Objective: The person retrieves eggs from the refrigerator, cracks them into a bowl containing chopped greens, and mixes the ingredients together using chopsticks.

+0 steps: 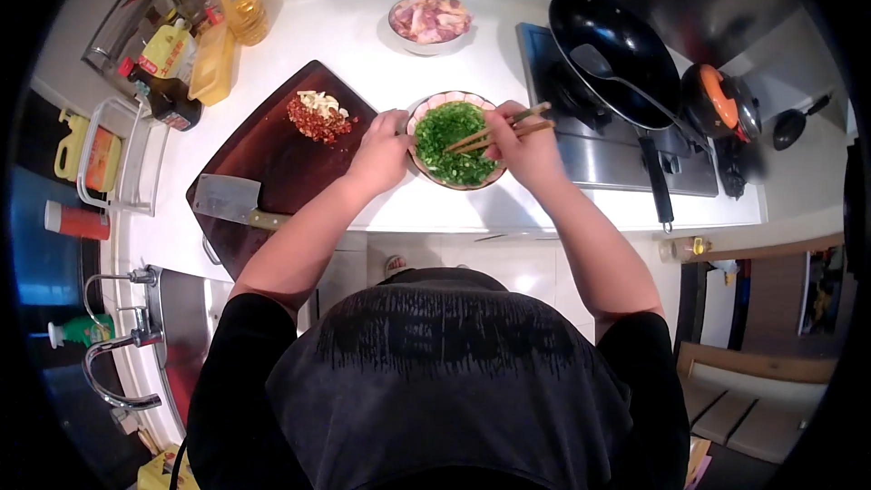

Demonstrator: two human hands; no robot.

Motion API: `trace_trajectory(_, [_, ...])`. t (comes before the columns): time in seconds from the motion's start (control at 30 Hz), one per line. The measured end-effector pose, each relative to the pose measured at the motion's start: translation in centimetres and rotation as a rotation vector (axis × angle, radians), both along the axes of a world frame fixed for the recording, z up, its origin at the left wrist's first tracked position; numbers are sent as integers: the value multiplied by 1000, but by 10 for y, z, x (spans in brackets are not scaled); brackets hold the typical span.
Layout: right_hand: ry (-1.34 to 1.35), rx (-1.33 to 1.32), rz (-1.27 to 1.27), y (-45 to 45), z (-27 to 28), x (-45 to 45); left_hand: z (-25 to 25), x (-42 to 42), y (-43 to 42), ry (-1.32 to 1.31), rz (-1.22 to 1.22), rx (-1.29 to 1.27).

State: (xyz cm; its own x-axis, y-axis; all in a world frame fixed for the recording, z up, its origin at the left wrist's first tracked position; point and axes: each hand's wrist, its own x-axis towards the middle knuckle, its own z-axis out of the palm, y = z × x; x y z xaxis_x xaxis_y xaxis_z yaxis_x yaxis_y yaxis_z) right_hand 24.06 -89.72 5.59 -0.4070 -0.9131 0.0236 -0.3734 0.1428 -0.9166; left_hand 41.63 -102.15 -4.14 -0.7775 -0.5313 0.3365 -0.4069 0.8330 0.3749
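A bowl of chopped greens [445, 136] stands on the white counter, in front of my body. My right hand [519, 141] is closed round a pair of wooden chopsticks [474, 138], whose tips rest among the greens. At the bowl's left rim, my left hand [385, 147] grips the edge with its fingers. Left of the bowl lies a dark cutting board [272, 127] with chopped red chili [318, 123] and pale chopped garlic [319, 102] on it. A cleaver [229, 198] lies near the board's front edge, its handle partly beside my left forearm.
Behind the greens stands a bowl of raw meat [430, 18]. A black wok [608, 45] with a spatula [594, 62] sits on the stove [626, 159] at right. Bottles, including dark sauce [168, 100] and oil [245, 16], stand at back left. A faucet [113, 345] is at left.
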Motion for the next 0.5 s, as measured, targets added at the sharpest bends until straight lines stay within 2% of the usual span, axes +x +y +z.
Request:
trace_trajectory(0.1, [-47,-32,51,13,20,9,2,1,5,11,-16,51])
trace_trajectory(0.17, [-88,-8,88,18,12,14,5,0,7,12,-2,91])
trace_trajectory(0.23, [129,-41,74,15,-18,-2,4,0,7,20,-3,83])
trace_trajectory(0.27, [238,-57,67,13,-15,-1,4,0,8,25,-2,79])
trace_trajectory(0.3, [104,8,18,18,-8,0,5,1,8,44,-3,83])
trace_trajectory(0.4, [62,-40,22,29,17,10,7,4,10,61,-17,74])
trace_trajectory(0.5, [-104,-90,80,26,-4,16,1,4,12,16,-79,41])
